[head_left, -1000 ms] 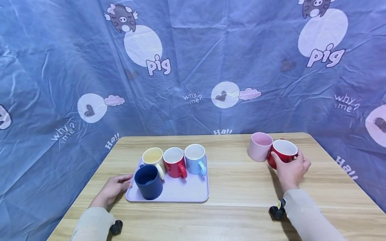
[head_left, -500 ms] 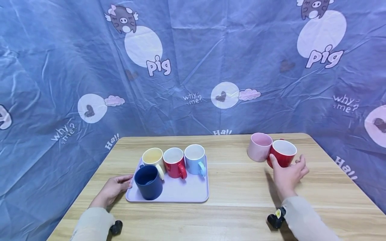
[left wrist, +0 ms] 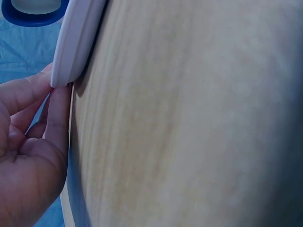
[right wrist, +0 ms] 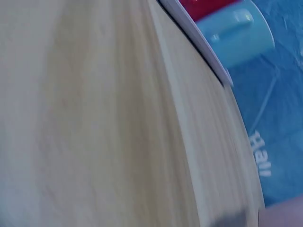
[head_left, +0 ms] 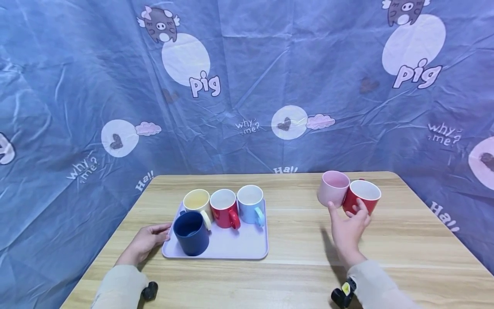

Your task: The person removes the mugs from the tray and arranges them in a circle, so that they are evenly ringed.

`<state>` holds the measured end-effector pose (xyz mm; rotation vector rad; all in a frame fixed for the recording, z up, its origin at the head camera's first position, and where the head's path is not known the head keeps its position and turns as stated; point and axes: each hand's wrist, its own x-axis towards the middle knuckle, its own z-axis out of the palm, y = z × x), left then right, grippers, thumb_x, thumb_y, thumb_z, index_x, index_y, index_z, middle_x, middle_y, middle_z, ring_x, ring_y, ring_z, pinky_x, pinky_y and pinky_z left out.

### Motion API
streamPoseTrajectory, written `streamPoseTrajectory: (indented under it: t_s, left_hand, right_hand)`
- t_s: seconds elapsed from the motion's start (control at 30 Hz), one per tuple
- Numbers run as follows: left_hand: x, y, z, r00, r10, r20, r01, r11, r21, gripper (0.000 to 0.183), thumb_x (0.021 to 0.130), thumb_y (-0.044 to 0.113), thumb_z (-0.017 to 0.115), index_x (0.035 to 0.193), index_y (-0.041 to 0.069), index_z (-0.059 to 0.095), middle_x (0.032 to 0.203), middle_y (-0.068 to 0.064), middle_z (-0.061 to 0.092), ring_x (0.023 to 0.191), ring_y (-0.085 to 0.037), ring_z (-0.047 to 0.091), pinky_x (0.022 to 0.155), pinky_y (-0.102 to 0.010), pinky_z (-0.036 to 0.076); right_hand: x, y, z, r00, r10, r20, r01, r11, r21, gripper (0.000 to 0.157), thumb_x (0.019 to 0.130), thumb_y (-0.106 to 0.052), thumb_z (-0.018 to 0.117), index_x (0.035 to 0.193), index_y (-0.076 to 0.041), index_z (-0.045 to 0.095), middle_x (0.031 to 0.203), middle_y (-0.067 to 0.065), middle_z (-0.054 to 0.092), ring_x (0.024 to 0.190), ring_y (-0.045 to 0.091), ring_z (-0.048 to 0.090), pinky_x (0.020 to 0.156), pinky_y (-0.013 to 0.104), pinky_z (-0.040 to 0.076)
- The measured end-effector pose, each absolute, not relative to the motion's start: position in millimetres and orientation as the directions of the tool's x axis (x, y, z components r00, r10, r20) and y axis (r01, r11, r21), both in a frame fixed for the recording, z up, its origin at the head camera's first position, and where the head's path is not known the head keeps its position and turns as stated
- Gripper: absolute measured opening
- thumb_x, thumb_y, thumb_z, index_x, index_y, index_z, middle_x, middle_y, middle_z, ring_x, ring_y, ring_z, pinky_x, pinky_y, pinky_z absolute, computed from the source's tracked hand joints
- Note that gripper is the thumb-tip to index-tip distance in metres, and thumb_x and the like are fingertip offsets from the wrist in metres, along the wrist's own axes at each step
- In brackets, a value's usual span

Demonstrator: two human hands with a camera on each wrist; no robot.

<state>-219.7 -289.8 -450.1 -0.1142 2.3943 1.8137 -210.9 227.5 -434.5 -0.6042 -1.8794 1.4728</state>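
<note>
My left hand point(head_left: 144, 242) is at the left edge of a lilac tray point(head_left: 239, 244); in the left wrist view its fingers point(left wrist: 57, 113) and thumb pinch the tray's rim point(left wrist: 71, 52). On the tray stand a navy mug point(head_left: 191, 238), a cream mug point(head_left: 197, 201), a red mug point(head_left: 221, 212) and a light blue mug point(head_left: 248, 206). My right hand point(head_left: 347, 234) hovers with fingers spread in front of a pink mug point(head_left: 332, 193) and a second red mug point(head_left: 360, 199), holding nothing. Its index finger overlaps the pink mug's base in the head view.
A wooden table point(head_left: 293, 240) carries everything, its back edge against a blue printed curtain point(head_left: 247, 86). The pink mug and second red mug stand side by side at the back right. Black wrist devices point(head_left: 341, 294) sit on both sleeves.
My right hand has let go of the second red mug and moved left toward the pink mug. My left hand and the tray have stayed in place.
</note>
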Motion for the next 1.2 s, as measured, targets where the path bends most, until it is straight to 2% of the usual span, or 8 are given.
streamPoseTrajectory:
  t_s: [0.3, 0.7, 1.2]
  left_hand:
    - [-220, -291, -451, -0.988, 0.011, -0.156, -0.148, 0.265, 0.953, 0.045, 0.086, -0.009, 0.058, 0.128, -0.020, 0.045, 0.116, -0.023, 0.062, 0.093, -0.007, 0.061, 0.080, -0.020, 0.053]
    - [-221, -290, -452, -0.988, 0.003, -0.156, -0.149, 0.261, 0.954, 0.046, 0.085, -0.010, 0.060, 0.128, -0.019, 0.045, 0.117, -0.025, 0.061, 0.095, -0.009, 0.061, 0.081, -0.022, 0.053]
    - [-222, -290, -452, -0.987, 0.009, -0.160, -0.153, 0.251, 0.956, 0.048, 0.085, -0.011, 0.060, 0.129, -0.019, 0.045, 0.119, -0.026, 0.060, 0.098, -0.011, 0.061, 0.083, -0.024, 0.054]
  right_hand:
    - [-206, 192, -436, -0.776, 0.572, 0.266, -0.097, 0.308, -0.946, 0.071, 0.084, -0.024, 0.073, 0.140, -0.005, 0.033, 0.126, 0.019, 0.039, 0.104, 0.030, 0.046, 0.080, 0.033, 0.041]
    - [-202, 147, -426, -0.875, 0.395, 0.281, -0.169, 0.295, -0.940, 0.070, 0.081, -0.020, 0.076, 0.138, -0.005, 0.038, 0.123, 0.017, 0.042, 0.102, 0.029, 0.048, 0.086, 0.040, 0.043]
    - [-193, 89, -409, -0.944, 0.167, 0.286, -0.230, 0.291, -0.929, 0.067, 0.079, -0.023, 0.079, 0.135, -0.008, 0.045, 0.121, 0.017, 0.050, 0.102, 0.031, 0.054, 0.086, 0.049, 0.047]
